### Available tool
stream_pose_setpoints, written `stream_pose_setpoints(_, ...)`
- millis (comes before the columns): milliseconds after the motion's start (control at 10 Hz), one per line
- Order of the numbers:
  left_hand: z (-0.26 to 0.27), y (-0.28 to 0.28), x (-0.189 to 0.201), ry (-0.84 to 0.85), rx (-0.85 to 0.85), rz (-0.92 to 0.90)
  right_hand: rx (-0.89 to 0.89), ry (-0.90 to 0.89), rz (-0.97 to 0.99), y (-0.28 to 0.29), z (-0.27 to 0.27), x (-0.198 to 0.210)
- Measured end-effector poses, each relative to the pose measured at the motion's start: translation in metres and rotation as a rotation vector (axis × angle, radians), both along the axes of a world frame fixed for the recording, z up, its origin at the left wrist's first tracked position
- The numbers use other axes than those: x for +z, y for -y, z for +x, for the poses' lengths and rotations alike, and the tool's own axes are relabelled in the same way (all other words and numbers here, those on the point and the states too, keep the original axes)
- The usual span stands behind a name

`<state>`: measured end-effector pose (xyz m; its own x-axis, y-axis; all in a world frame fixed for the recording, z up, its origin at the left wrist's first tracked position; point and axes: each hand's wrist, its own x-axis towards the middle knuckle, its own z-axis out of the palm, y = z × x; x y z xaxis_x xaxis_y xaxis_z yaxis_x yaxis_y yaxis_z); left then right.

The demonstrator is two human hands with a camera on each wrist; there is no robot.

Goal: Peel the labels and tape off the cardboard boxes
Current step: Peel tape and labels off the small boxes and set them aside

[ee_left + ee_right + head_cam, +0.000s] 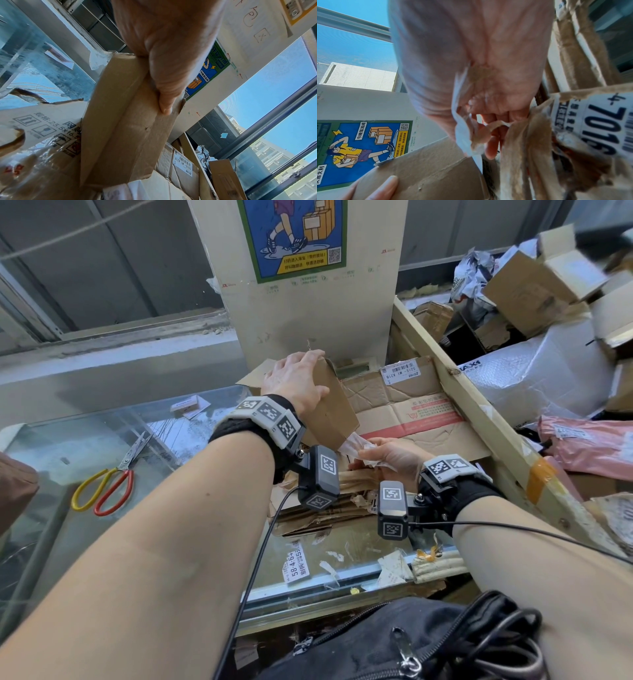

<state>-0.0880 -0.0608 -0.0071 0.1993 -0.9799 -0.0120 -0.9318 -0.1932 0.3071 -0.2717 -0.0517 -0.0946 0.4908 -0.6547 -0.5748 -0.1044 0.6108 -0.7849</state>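
Note:
My left hand [294, 381] grips the top end of a small brown cardboard box [334, 409], held up on a tilt over a pile of flattened cartons; the thumb presses one face [164, 97]. From the box's lower corner hangs a crumpled strip of clear-white tape and label [356, 446]. My right hand [387, 458], palm up just below that corner, pinches this strip between thumb and fingers [471, 135]. The strip is still joined to the box [436, 174]. The left fingers on the far side of the box are hidden.
Flattened cartons [418, 412] lie under the box, one bearing a white barcode label [400, 373]. Scissors [109, 484] with red and yellow handles lie on the glass counter [51, 446] at left. A wooden frame [479, 412] borders a heap of parcels [534, 378] at right. Peeled labels [296, 566] stick to the counter's near edge.

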Motion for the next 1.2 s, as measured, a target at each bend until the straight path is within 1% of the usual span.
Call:
stream_pose_setpoints(500, 0.01, 0.001, 0.003, -0.03, 0.031, 0.015, 0.009, 0.012, -0.018, 0.0, 0.0, 0.003)
stream_pose_setpoints(1000, 0.017, 0.005, 0.003, -0.037, 0.065, 0.02, 0.064, -0.045, -0.066, 0.001, -0.003, 0.003)
stream_pose_setpoints(1200, 0.022, 0.006, 0.003, -0.058, 0.062, 0.023, 0.089, -0.043, -0.124, 0.001, -0.005, 0.002)
